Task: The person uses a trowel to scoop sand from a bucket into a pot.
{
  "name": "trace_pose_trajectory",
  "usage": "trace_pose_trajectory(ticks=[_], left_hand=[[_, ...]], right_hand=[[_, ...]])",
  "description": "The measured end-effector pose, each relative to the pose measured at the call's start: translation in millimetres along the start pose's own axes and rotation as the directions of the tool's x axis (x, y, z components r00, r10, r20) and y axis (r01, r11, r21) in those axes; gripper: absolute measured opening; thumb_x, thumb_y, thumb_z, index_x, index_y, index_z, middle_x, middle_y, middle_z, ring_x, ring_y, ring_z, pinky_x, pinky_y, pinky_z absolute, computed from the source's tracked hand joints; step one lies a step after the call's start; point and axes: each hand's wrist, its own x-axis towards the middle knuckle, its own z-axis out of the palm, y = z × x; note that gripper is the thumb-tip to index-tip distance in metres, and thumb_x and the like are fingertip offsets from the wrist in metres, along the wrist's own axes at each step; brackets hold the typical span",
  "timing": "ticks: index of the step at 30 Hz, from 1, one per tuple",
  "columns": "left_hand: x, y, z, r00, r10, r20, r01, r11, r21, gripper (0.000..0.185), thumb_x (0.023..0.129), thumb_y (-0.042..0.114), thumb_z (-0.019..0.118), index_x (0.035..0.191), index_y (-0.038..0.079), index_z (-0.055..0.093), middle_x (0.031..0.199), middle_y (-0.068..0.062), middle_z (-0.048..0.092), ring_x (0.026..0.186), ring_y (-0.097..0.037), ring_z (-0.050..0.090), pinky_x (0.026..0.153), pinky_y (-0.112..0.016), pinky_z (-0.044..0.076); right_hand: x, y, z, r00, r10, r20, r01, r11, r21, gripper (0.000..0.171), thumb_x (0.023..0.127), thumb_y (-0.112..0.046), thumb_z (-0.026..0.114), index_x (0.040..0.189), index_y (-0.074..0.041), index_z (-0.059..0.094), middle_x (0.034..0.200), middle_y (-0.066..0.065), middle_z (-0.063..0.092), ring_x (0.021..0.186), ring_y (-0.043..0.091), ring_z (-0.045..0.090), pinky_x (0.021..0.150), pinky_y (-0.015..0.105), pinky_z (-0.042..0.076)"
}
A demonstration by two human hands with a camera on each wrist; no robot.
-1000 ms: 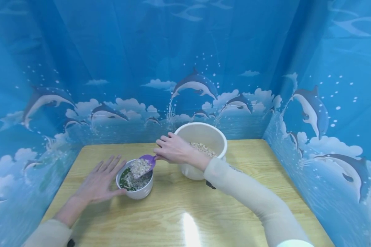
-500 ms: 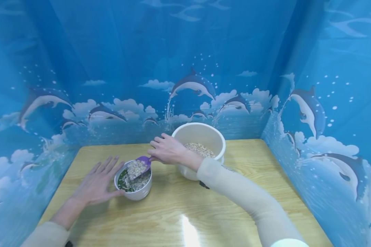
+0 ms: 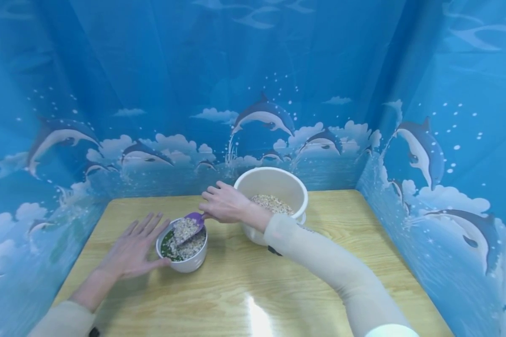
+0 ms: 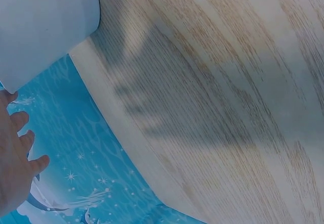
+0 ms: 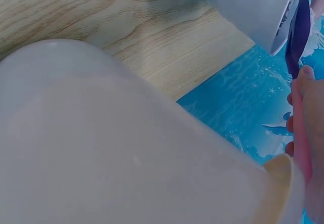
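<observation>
In the head view my right hand (image 3: 225, 203) grips the handle of a purple scoop (image 3: 197, 217). The scoop tilts over a white bowl (image 3: 190, 265) and bears a heap of pale oat-like flakes (image 3: 184, 229). More flakes lie inside the bowl, beside something dark green. My left hand (image 3: 132, 250) spreads its fingers at the bowl's left side, thumb at its near wall; whether it touches is unclear. The right wrist view shows the scoop's pink handle (image 5: 300, 133) between my fingers. The left wrist view catches part of my left hand (image 4: 15, 153) below the bowl (image 4: 45, 21).
A large white bucket (image 3: 280, 181) with flakes (image 3: 271, 202) in it stands at the back, just right of my right hand, under the forearm. All stands on a wooden table (image 3: 219, 299). Blue dolphin-print curtains (image 3: 173, 70) enclose the back and sides.
My right hand has moved slightly left with the scoop, bringing it a bit further over the bowl. My left hand stays beside the bowl. The head view has shifted a little.
</observation>
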Motion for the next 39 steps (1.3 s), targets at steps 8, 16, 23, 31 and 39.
trace_pose_trajectory(ticks=[8,16,23,31,39], left_hand=[[-0.9,0.3,-1.7,1.000,0.003,0.002,-0.003,1.000,0.001,0.111,0.087,0.077,0.065,0.167,0.010,0.029,0.172,-0.026,0.026,0.157,-0.051,0.030,0.127,-0.071,0.028],[-1.7,-0.4,-0.6,1.000,0.012,-0.010,-0.012,1.000,0.005,0.110,0.087,0.077,0.065,0.166,0.009,0.031,0.172,-0.026,0.028,0.157,-0.051,0.031,0.126,-0.071,0.029],[-0.2,-0.4,0.7,1.000,0.006,-0.002,-0.006,1.000,0.008,0.110,0.087,0.078,0.064,0.166,0.010,0.031,0.172,-0.025,0.027,0.157,-0.051,0.030,0.127,-0.071,0.029],[0.4,0.0,1.3,1.000,0.007,-0.001,-0.007,1.000,0.009,0.109,0.086,0.077,0.066,0.164,0.008,0.035,0.171,-0.027,0.029,0.156,-0.051,0.031,0.126,-0.072,0.029],[1.0,1.4,-0.3,1.000,0.010,-0.009,-0.010,1.000,0.006,0.109,0.086,0.077,0.066,0.164,0.007,0.035,0.171,-0.027,0.030,0.155,-0.052,0.032,0.125,-0.072,0.030]], right_hand=[[5.5,-0.3,-1.7,0.999,-0.001,0.032,0.000,1.000,0.010,0.042,0.109,-0.058,0.043,0.126,-0.032,0.070,0.116,-0.008,0.071,0.105,0.013,0.063,0.091,0.029,0.051],[13.1,-3.8,-6.5,0.997,-0.017,0.081,0.018,1.000,-0.011,0.043,0.108,-0.059,0.042,0.132,-0.033,0.068,0.124,-0.008,0.071,0.112,0.013,0.063,0.096,0.030,0.052],[20.0,-7.3,-11.1,0.994,-0.019,0.103,0.027,0.997,-0.073,0.045,0.109,-0.060,0.040,0.135,-0.035,0.066,0.128,-0.008,0.071,0.115,0.013,0.063,0.097,0.030,0.052],[21.9,-8.7,-13.9,0.992,-0.023,0.125,0.033,0.996,-0.078,0.046,0.109,-0.061,0.040,0.136,-0.035,0.066,0.128,-0.008,0.071,0.115,0.014,0.063,0.096,0.030,0.052],[21.3,-10.4,-21.2,0.989,-0.042,0.145,0.057,0.993,-0.101,0.046,0.108,-0.060,0.042,0.140,-0.035,0.063,0.132,-0.007,0.071,0.121,0.014,0.063,0.101,0.031,0.052]])
